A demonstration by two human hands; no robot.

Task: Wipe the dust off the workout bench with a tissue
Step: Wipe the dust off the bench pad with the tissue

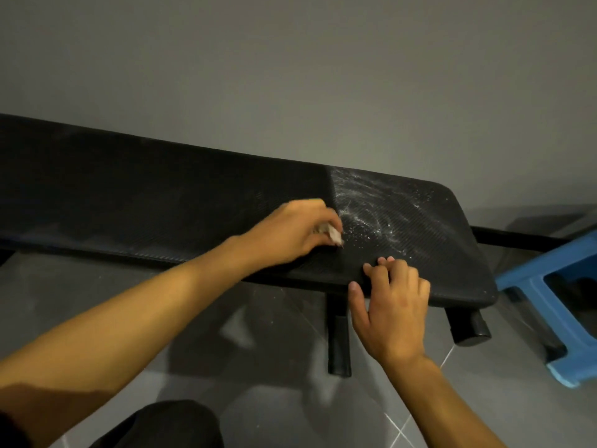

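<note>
Two hands are at the workout bench (pixel 161 195). Left hand (pixel 290 231) is closed around a crumpled tissue (pixel 333 235), which touches the pad just beside white dust (pixel 374 211) near the right end. Right hand (pixel 394 305) is relaxed, fingers resting on the near edge. Blue stool (pixel 529 282) stands beside the right end.

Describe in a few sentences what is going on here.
A person is wiping a workout bench. The left hand grips a crumpled tissue on the pad, beside a white dust patch at one end. The right hand rests on the near edge. The rest of the pad looks clean.
</note>
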